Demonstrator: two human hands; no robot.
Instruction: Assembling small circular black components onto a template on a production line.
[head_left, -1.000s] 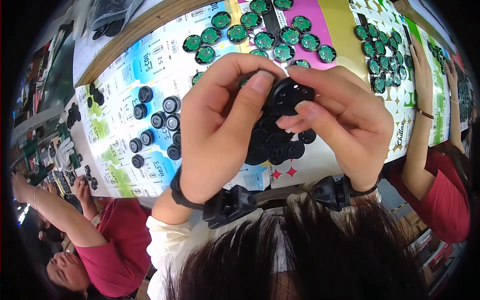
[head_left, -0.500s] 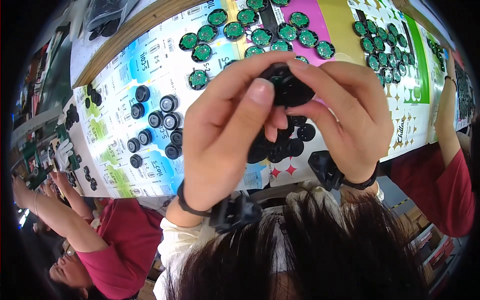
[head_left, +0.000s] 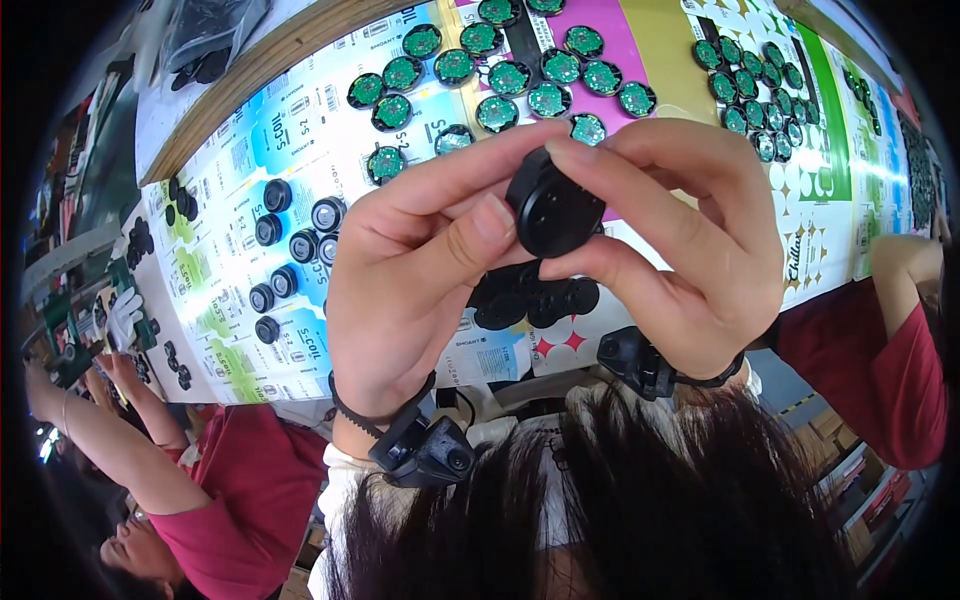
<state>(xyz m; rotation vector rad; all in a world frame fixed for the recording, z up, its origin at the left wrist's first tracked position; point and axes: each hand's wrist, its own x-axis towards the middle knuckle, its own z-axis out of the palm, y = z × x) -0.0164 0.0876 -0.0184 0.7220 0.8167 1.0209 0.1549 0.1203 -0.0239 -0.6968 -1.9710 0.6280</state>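
Broadly, a table [head_left: 165, 290] papered with printed sheets spreads beneath the black round case [head_left: 562, 212]. The left hand [head_left: 398, 255] and right hand [head_left: 705, 250] hold it between them — left thumb and fingers pinching its left side, right forefinger and thumb its far and near rims. Beyond the case lie green circuit discs [head_left: 549, 99]; to its left, black ringed caps [head_left: 304, 245]; nearer the body, piled black discs [head_left: 548, 302].

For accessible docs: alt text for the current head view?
The left hand and right hand hold a round black part over a table. Round green boards lie beyond, black pieces at left, black discs nearer. Co-workers' red sleeves show at both sides.
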